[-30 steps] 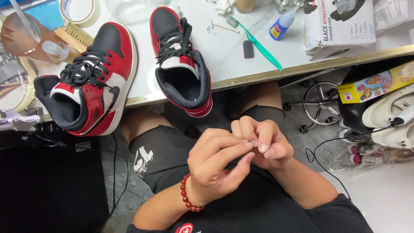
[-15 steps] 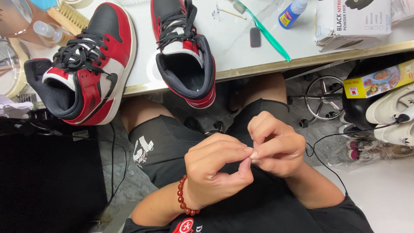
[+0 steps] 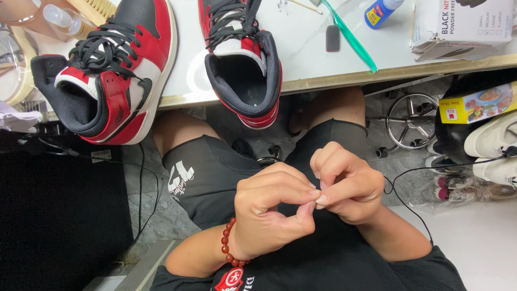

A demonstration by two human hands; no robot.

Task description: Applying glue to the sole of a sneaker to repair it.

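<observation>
White worktop (image 3: pixel 301 59) upper frame, high-top sneakers (image 3: pixel 107 75) now nearer top edge. Hands lower centre: left hand (image 3: pixel 269 213) and right hand (image 3: pixel 344 186) fingertips pressed together; grip narrow, held item too small to tell.

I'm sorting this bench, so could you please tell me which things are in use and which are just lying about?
In hand:
left hand and right hand, fingertips pinched together; anything between them is too small to tell.

Lying about:
two red, black and white high-top sneakers;
green toothbrush;
small blue bottle;
cardboard box.
</observation>
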